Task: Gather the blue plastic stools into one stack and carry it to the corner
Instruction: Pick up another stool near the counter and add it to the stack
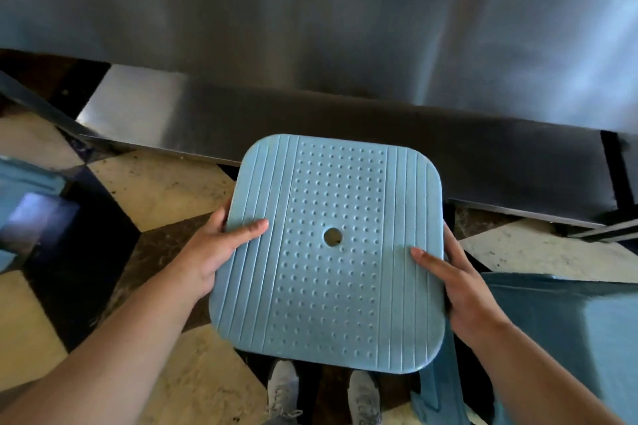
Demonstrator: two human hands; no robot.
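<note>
below the head camera, in the middle of the view, a blue stool [331, 252] is held up off the floor by both hands, its square seat facing the camera. the seat has rounded corners, straight ridges down both sides, a field of small bumps in the middle and a round hole near the centre. the left hand [214, 252] grips the seat's left edge: its thumb lies flat on top of the ridges and its fingers curl under the rim, clamped on the stool. the right hand [462, 290] grips the right edge the same way, thumb on top pointing inward, fingers wrapped round the side and under, out of sight. both bare forearms reach in from the bottom corners.

under the seat, a blue leg [438, 386] shows at the lower right, hanging down past the seat's corner. two grey shoes [324, 393] stand on the floor just below the stool's near edge. to the right, near the right hand, lies part of another blue stool [566, 314], blurred. at the left edge sits one more blue shape [24, 203], too blurred to tell what it is.

the floor [162, 190] is a checker of pale and dark tiles, scuffed and stained. beyond the stool stands a steel counter [310, 114] with a wide metal front, its lower shelf just behind the stool's far edge.
</note>
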